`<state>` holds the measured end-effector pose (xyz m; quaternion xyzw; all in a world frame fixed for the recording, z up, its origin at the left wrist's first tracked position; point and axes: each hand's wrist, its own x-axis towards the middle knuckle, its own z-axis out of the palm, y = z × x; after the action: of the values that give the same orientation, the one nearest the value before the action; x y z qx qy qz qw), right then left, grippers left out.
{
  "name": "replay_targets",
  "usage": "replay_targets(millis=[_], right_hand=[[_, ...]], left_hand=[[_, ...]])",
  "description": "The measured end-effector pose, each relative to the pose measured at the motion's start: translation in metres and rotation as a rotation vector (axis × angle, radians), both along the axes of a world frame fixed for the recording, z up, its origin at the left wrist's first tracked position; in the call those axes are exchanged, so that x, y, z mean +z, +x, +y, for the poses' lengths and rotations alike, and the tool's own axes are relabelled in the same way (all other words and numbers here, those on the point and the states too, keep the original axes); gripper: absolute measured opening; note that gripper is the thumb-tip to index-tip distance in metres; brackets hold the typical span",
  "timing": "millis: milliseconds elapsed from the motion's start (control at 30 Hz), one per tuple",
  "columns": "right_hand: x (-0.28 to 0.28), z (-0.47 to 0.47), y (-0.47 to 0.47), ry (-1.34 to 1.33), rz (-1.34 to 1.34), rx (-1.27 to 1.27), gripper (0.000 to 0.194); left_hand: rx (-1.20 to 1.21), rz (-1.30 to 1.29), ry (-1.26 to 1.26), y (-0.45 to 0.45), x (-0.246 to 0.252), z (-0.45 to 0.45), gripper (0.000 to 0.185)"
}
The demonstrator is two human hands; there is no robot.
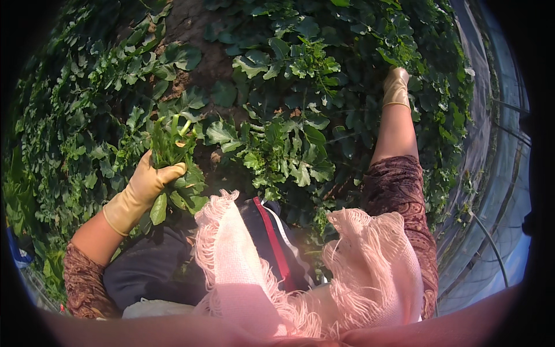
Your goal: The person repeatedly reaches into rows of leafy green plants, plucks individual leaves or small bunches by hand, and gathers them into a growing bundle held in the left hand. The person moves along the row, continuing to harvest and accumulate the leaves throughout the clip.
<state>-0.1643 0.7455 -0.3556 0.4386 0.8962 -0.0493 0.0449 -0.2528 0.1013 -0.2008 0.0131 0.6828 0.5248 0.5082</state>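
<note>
My left hand [149, 182], in a pale yellow rubber glove, is closed around a bunch of picked leafy greens [173, 143]. Cut pale stems stick up from its top, and loose leaves hang below my thumb. At the far right my right hand [396, 82], gloved the same way, reaches out into the dense foliage [401, 47]. Leaves hide its fingers, so I cannot see whether they hold anything. Between my hands grows a lobed leafy plant [286, 152], rooted in the bed.
Bare brown soil [188, 26] shows in a strip between the rows. Along the right side run grey ground sheeting [475, 82] and a clear plastic greenhouse wall with a curved metal hoop [492, 247]. A fringed pink scarf [243, 256] hangs down before me, above my dark trousers [156, 264].
</note>
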Motion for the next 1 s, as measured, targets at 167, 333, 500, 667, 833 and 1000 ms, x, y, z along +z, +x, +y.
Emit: replay_targets(millis=[167, 333, 500, 667, 833, 1000], right_hand=[[0.007, 0.004, 0.007, -0.517, 0.779, -0.604, 0.031], [0.058, 0.003, 0.010, -0.048, 0.164, -0.310, 0.033], [0.083, -0.023, 0.013, 0.159, 0.493, -0.297, 0.027], [0.077, -0.047, -0.019, 0.310, 0.573, 0.356, 0.019], [0.083, -0.052, -0.045, 0.332, -0.259, 0.357, 0.027], [0.083, -0.055, -0.067, 0.131, -0.341, 0.182, 0.030]], left_hand=[[0.014, 0.011, -0.002, 0.001, 0.000, 0.002, 0.019], [-0.028, -0.047, -0.004, -0.004, -0.002, 0.003, 0.027], [-0.007, -0.053, 0.010, -0.004, -0.001, 0.006, 0.022], [0.007, -0.002, 0.011, -0.003, -0.003, 0.011, 0.023], [-0.004, -0.053, 0.028, -0.001, -0.002, 0.008, 0.025], [0.000, -0.054, 0.019, 0.001, -0.004, 0.007, 0.028]])
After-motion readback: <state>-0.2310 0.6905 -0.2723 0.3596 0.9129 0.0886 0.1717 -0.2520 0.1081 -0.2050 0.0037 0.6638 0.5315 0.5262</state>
